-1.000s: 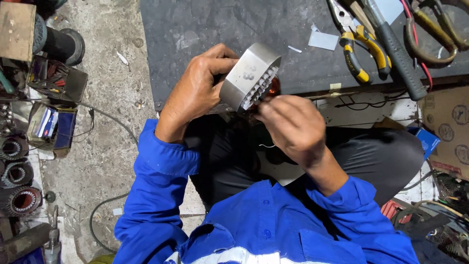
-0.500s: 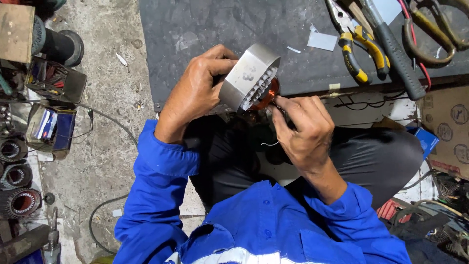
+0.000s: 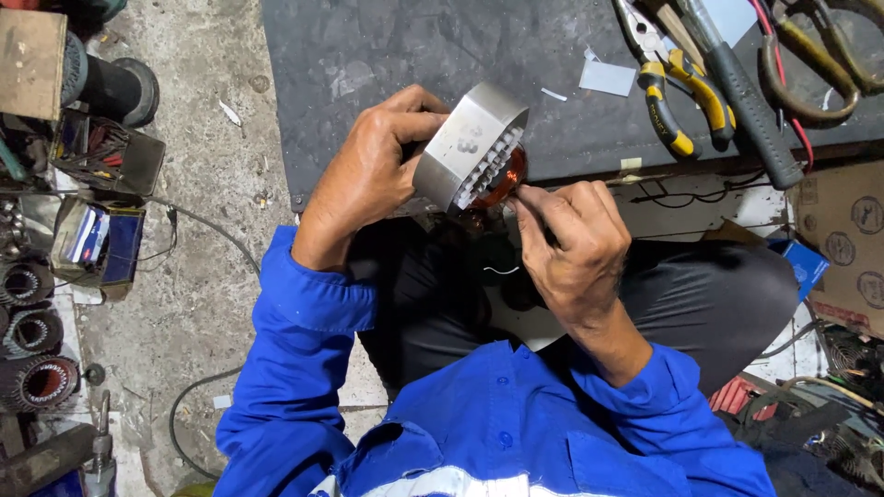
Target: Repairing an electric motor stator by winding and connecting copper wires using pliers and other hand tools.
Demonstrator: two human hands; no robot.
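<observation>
Open worktop ahead, clutter to the right and left

The dark worktop (image 3: 387, 55) lies bare beyond the hands; its right end is blocked by yellow-handled pliers (image 3: 670, 78), a grey-handled tool (image 3: 741, 92) and snips (image 3: 810, 64). On the floor to the left, a wire-filled box (image 3: 109, 152), a blue box (image 3: 97, 244) and stacked motor stators (image 3: 32, 331) crowd the edge, leaving a concrete strip (image 3: 207, 276) crossed by a cable (image 3: 207, 230).
</observation>
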